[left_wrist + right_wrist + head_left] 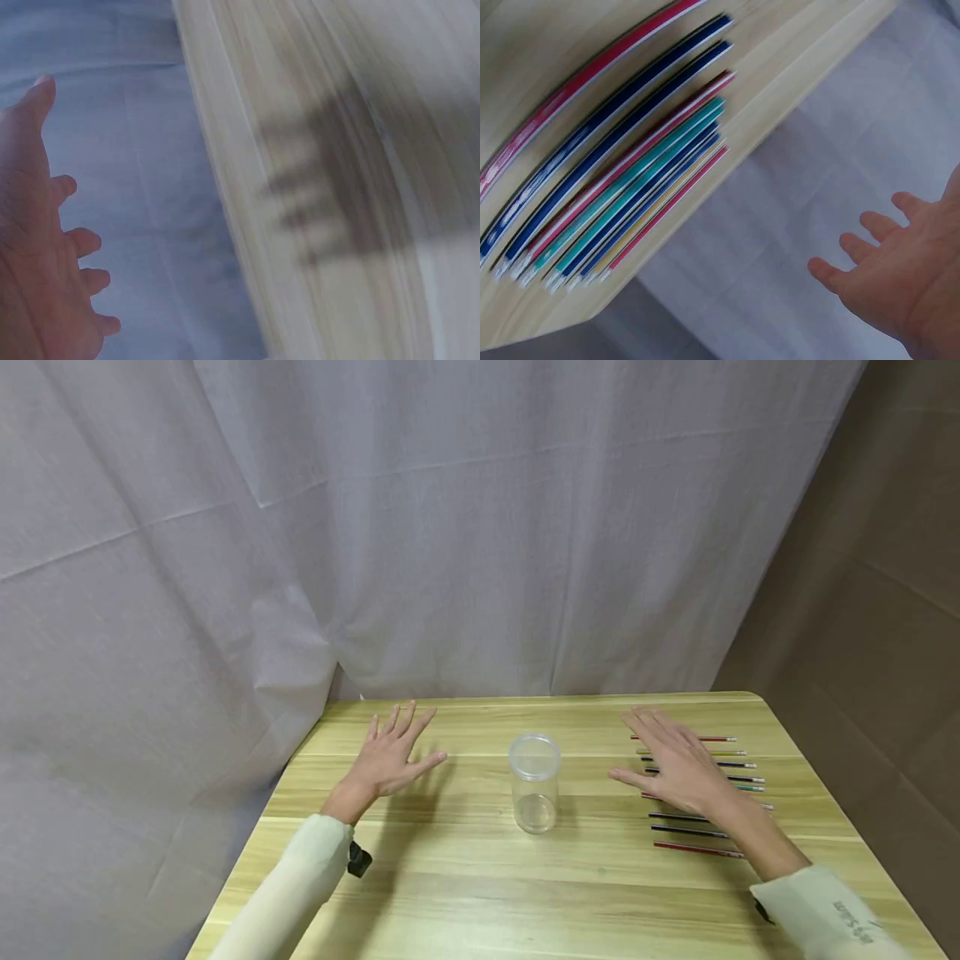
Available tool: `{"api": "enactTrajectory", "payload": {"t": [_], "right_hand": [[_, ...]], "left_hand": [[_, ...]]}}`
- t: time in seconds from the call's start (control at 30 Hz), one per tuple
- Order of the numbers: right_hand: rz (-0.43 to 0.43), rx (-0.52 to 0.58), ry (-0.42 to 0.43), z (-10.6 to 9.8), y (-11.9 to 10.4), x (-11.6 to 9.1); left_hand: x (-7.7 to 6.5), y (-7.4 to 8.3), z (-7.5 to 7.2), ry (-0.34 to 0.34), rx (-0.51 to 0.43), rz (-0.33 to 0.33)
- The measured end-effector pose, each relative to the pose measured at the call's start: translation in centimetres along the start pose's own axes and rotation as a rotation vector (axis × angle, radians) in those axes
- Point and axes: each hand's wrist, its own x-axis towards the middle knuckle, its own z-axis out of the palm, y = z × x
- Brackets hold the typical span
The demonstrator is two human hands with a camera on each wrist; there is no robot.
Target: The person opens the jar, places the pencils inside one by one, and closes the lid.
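Pencils (634, 176) in red, navy, teal and yellow, slim with pale ends, lie in a row on your pale wood-grain desk (555, 902), their long axes running left to right. Your right hand (678, 768) hovers above them, so it is the nearer; your left hand (386, 762) hangs well apart over the desk's left side. Both hold nothing, fingers straight. A clear plastic cylindrical jar (535, 793) stands upright between your hands, left of the pencils.

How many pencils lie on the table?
9 discernible pencils lie side by side on the right of the table; the right hand partly covers several in the head view, so another may be hidden.
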Motion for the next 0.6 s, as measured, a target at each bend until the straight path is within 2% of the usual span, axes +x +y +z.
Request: {"api": "enactTrajectory", "payload": {"t": [0.13, 0.3, 0.43, 0.6], "right_hand": [[-0.038, 0.061, 0.022, 0.7, -1.8, 0.4], [-0.087, 0.163, 0.092, 1.6, -4.4, 1.1], [-0.136, 0.24, 0.167, 2.4, -6.6, 1.9], [-0.178, 0.365, 0.261, 3.3, -8.8, 2.9]], "left_hand": [[0.5, 1.3, -0.3, 0.008, -0.035, 0.053], [1.2, 3.2, -0.1, 0.021, -0.07, 0.145], [1.4, 5.0, 0.8, 0.01, -0.109, 0.222], [1.7, 7.0, 2.6, 0.021, -0.144, 0.291]]}}
